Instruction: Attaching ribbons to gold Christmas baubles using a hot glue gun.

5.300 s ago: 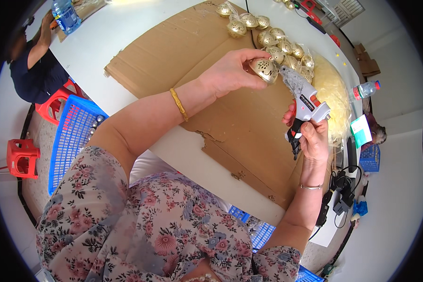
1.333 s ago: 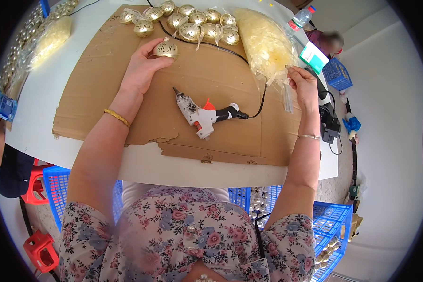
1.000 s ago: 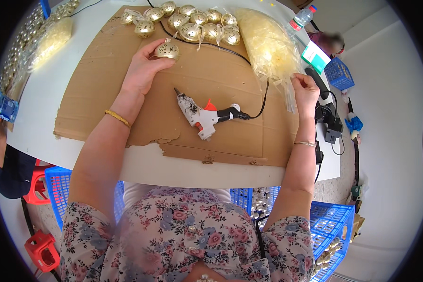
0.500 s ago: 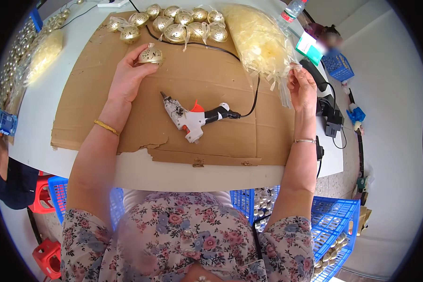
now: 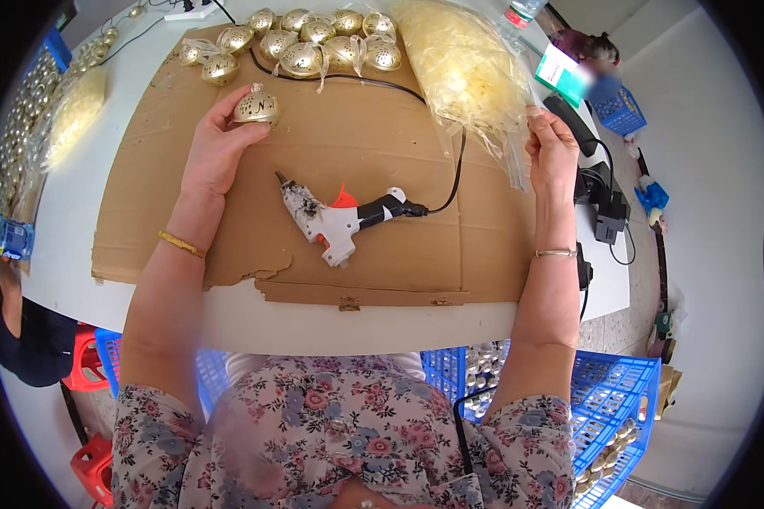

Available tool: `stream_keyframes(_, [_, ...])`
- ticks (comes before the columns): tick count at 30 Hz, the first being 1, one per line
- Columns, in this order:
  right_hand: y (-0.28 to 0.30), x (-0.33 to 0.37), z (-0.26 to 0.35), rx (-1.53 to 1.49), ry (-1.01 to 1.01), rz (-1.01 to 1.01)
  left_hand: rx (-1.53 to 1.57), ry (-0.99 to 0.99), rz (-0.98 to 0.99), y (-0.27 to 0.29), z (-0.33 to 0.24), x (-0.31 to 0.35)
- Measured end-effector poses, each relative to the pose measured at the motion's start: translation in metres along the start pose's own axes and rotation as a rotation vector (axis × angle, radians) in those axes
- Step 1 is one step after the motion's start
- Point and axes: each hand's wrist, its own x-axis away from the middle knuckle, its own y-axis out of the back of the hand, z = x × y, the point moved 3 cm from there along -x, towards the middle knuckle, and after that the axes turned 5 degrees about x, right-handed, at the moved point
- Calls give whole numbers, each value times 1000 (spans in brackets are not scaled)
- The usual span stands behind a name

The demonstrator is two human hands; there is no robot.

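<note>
Near the left of the cardboard sheet, my left hand is closed around a gold ball ornament with dark markings and a small cap on top. My right hand pinches the edge of a clear plastic bag filled with pale yellow ribbon-like pieces. Between my hands a white and black glue gun with an orange trigger lies on its side, nozzle pointing to the upper left. Behind it sits a group of gold ball ornaments, several with sheer ribbon loops.
The glue gun's black cord runs across the cardboard. A water bottle and a green-white card lie beyond the bag. Black adapters sit at the right edge. Blue crates stand below, and more ornaments lie far left.
My left hand and its ornament sit slightly further left and lower in view, as does the glue gun. My right hand has shifted slightly right, still at the bag's edge.
</note>
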Motion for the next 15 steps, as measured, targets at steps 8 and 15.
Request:
stream_keyframes(8, [-24, 21, 17, -281, -49, 207, 32, -36, -42, -7, -2, 1])
stream_keyframes(15, [-87, 40, 34, -244, -81, 423, -11, -44, -42, -10, -11, 11])
